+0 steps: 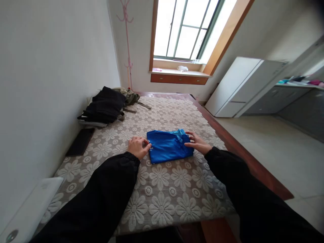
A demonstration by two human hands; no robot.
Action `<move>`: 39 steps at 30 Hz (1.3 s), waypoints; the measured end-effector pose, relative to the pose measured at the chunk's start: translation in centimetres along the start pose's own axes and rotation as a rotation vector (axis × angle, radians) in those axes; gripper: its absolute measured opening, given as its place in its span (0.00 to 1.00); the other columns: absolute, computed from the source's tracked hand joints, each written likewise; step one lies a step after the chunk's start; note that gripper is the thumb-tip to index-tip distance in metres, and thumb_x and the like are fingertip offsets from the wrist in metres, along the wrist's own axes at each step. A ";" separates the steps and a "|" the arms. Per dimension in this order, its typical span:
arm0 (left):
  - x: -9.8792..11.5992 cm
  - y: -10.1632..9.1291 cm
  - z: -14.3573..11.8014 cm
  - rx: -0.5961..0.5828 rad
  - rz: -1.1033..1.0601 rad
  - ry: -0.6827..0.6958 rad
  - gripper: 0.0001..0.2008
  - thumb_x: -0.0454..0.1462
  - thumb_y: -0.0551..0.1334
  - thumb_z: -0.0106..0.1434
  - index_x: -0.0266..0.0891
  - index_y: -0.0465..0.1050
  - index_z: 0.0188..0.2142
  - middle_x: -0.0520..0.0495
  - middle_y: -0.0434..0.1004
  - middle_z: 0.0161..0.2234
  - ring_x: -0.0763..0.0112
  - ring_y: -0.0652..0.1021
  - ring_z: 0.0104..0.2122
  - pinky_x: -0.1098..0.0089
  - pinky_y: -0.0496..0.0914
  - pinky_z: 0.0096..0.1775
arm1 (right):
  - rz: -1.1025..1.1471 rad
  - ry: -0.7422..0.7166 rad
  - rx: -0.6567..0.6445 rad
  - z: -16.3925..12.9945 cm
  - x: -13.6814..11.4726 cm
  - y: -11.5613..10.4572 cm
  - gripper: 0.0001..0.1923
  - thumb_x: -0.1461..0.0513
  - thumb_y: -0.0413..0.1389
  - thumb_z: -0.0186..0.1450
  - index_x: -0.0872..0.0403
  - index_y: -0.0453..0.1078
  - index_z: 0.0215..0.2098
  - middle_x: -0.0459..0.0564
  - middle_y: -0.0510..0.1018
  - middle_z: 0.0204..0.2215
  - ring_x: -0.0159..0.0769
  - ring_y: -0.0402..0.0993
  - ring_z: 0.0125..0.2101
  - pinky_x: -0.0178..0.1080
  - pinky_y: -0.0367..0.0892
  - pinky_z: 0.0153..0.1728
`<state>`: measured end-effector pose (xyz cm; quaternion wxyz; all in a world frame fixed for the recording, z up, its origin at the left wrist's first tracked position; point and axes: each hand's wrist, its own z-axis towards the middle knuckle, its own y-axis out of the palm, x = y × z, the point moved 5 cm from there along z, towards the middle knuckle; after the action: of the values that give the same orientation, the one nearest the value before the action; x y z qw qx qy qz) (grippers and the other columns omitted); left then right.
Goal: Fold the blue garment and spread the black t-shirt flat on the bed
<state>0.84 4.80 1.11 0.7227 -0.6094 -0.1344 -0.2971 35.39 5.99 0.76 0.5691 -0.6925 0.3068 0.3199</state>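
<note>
A folded blue garment (167, 146), with a lighter blue part along its far right edge and small white print at the left, lies flat on the patterned tablecloth (162, 206). At its left edge is my left hand (138, 146), fingers curled, the thumb and forefinger pinched on the border. My right hand (198, 143) takes hold of the right end, where the layers bunch up; its thumb rests on top and the fingers reach along the far side. Part of that grip is hidden by the cloth. Black sleeves cover both forearms.
A black bag (105, 103) and other cloth items lie at the far left beside the wall. Nearer are a dark flat case (80, 142) and a white object (32, 209). The wooden table edge (235, 148) runs along the right. Beyond stands a white fridge (235, 86).
</note>
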 end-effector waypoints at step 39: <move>1.3 0.7 -0.7 -0.185 -0.016 0.165 0.13 0.46 0.65 0.63 0.47 0.77 0.45 0.50 0.81 0.32 0.57 0.80 0.41 0.56 0.67 0.51 | 0.453 0.114 -0.156 1.3 -0.9 0.8 0.55 0.67 0.68 0.49 0.41 0.51 0.70 0.40 0.82 0.35 0.38 0.81 0.35 0.39 0.77 0.37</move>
<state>2.15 3.83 1.12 0.6698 -0.6458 -0.0513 -0.3629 34.12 7.18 0.86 0.4092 -0.6648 0.4604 0.4226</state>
